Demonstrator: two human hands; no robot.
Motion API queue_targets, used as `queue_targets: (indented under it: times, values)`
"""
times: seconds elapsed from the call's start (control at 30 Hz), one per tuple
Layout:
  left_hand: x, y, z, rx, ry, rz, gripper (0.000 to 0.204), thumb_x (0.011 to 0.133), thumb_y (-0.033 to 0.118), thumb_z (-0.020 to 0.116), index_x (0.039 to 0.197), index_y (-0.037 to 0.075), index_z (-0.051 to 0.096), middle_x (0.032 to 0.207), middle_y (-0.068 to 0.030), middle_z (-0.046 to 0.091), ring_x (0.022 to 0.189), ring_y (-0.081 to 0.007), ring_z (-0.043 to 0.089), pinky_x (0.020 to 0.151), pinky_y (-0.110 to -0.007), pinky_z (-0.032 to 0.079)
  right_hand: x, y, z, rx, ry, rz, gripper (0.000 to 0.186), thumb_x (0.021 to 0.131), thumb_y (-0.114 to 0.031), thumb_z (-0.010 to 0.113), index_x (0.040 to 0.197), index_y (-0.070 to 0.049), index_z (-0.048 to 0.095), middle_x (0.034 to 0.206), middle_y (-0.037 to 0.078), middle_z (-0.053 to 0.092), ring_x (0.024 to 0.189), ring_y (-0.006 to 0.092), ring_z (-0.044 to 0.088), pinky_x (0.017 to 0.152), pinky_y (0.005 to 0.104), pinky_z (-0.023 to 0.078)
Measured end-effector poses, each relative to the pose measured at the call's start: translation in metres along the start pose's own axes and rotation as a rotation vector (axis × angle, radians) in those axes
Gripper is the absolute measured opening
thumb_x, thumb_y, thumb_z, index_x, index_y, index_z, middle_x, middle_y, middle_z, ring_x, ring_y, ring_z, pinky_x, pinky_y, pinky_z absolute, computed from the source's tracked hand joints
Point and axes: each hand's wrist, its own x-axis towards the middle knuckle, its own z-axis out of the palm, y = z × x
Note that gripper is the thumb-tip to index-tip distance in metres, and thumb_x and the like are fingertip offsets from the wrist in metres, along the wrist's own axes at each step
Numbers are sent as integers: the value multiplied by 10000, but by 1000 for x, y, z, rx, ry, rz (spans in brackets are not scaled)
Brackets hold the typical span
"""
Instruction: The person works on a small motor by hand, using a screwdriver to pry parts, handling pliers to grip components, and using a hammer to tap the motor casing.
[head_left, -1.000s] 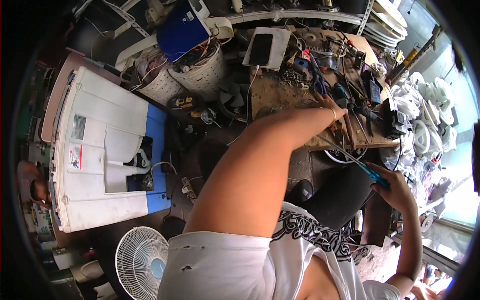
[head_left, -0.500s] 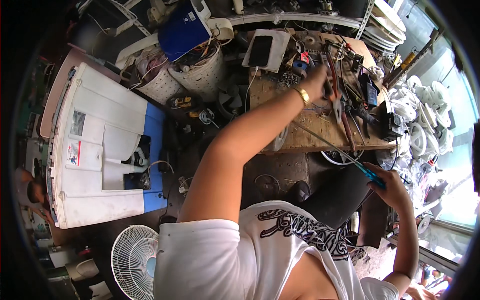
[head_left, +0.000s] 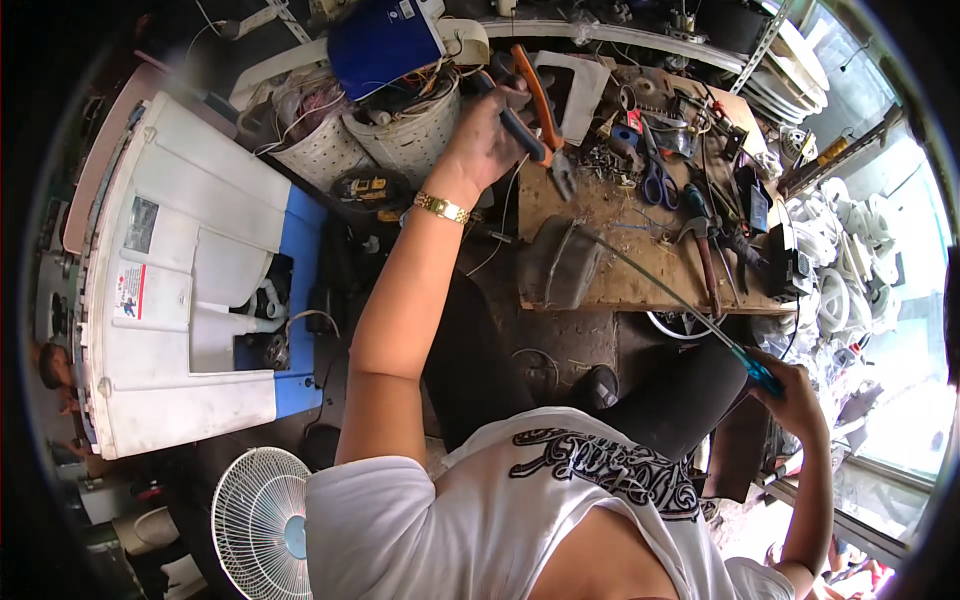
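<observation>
My left hand (head_left: 482, 142) is closed on a pair of pliers (head_left: 545, 125) with orange and dark-blue handles. It is raised beside the bench's left end, with the jaws pointing down toward the bench. In my right hand (head_left: 796, 396), at the bench's front right, is a long screwdriver (head_left: 752, 368) with a teal handle. Its thin shaft slants up and left across the bench's front edge. The shaft's far end is by a dark grey plastic piece (head_left: 562, 265) at the bench's front left corner; whether they touch I cannot tell.
The wooden bench (head_left: 630, 265) carries scissors (head_left: 658, 180), a hammer (head_left: 703, 255) and loose screws (head_left: 615, 160). White plastic wheels (head_left: 850, 230) are heaped to the right. At left stand a white-and-blue appliance casing (head_left: 180, 390), perforated tubs (head_left: 330, 150) and a fan (head_left: 262, 520).
My left hand has moved left from over the bench tools, bringing the pliers up with it. My right hand still holds the screwdriver, in nearly the same place. The grey plastic piece shows more fully.
</observation>
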Motion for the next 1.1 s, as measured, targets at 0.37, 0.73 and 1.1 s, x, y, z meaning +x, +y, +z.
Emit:
queue_targets:
  times: [0.37,0.73,1.1]
  values:
    - [2,-27,2,127,156,-153,90,859,108,647,937,118,605,945,-19,626,862,-209,627,752,-405,572,-4,-15,-7,-38,-34,99,608,765,23,730,1346,-103,604,1080,194,713,755,256,675,790,333,519]
    - [10,-27,7,107,144,-321,131,896,206,663,981,113,631,928,-40,628,845,-222,632,682,-430,574,-7,7,-31,242,-224,86,670,736,27,660,1393,-23,536,1173,86,672,849,123,637,769,286,524]
    - [7,-51,19,379,218,-111,347,924,345,677,1129,82,579,922,-27,571,858,-186,585,774,-361,498,-3,20,-43,907,-273,229,761,777,-189,757,1442,3,439,988,117,674,546,133,611,445,244,478]
